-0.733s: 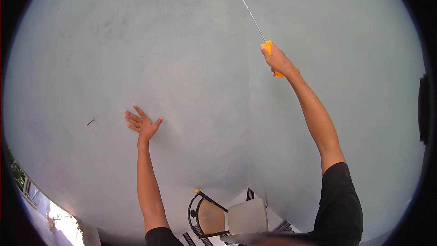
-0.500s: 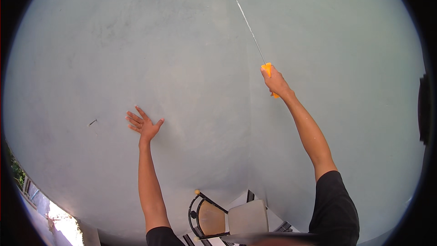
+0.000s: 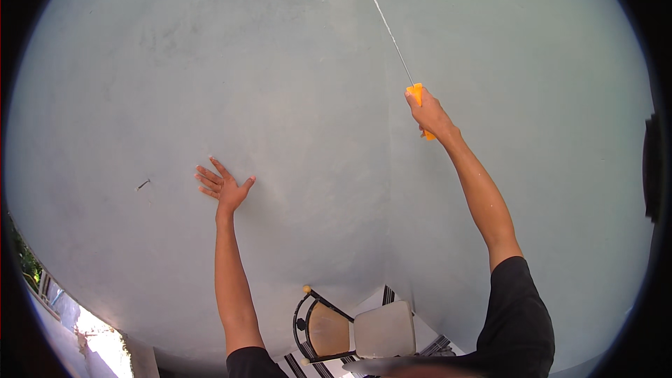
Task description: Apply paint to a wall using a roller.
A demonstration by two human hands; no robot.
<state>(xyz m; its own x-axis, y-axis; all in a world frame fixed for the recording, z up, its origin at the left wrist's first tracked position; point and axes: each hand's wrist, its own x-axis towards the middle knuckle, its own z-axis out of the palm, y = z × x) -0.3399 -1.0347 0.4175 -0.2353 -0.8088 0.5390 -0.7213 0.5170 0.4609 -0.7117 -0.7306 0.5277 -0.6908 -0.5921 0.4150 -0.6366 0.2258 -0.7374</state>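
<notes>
My right hand (image 3: 435,115) is wrapped round the orange handle of a paint roller (image 3: 416,94). The roller's thin metal rod, spattered white, runs up and left along the wall; its head is mostly cut off by the top edge of the picture. With fingers spread, my left hand (image 3: 229,189) rests against the grey-painted wall (image 3: 301,133) and holds nothing. A dark nail or hook (image 3: 143,185) sticks out of the wall to the left of that hand.
Below, between my arms, a chair (image 3: 383,329) with a black metal frame and pale seat stands on a black-and-white striped floor (image 3: 434,345). The walls meet at a vertical corner near the middle. At lower left is a bright opening (image 3: 105,339) with greenery (image 3: 29,266).
My right hand has moved up and slightly right with the paint roller, so its head has slid nearly out of the top of the picture. My left hand stays on the wall.
</notes>
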